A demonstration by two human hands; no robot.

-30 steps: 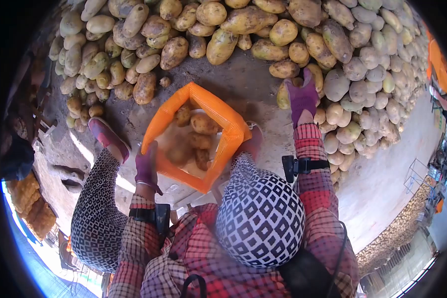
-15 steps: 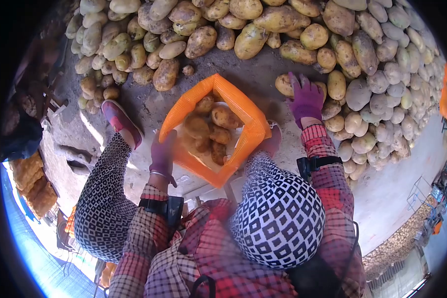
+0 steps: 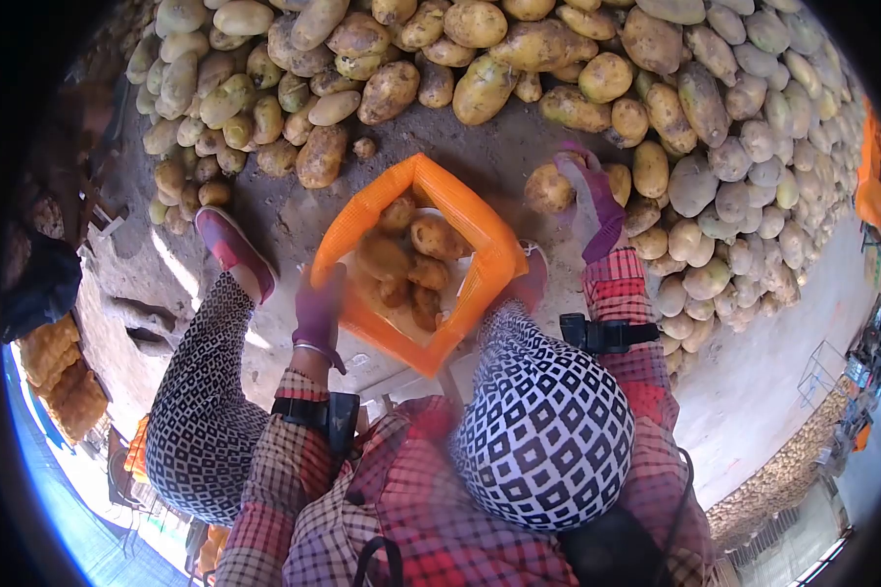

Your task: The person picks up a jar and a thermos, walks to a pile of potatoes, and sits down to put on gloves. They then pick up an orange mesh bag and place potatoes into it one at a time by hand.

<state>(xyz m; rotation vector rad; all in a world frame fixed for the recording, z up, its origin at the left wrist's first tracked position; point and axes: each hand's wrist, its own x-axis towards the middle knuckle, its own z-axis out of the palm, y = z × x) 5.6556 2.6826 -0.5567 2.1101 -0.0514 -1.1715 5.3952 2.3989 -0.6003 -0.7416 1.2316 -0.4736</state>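
An outdoor potato sorting yard: a potato heap [image 3: 558,59] fills the upper frame, filled sacks [image 3: 59,377] at lower left.

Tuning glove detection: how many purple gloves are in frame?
2. One on the left hand, at the orange sack's near rim; one on the right hand, against a potato at the edge of the pile. None seem hidden.
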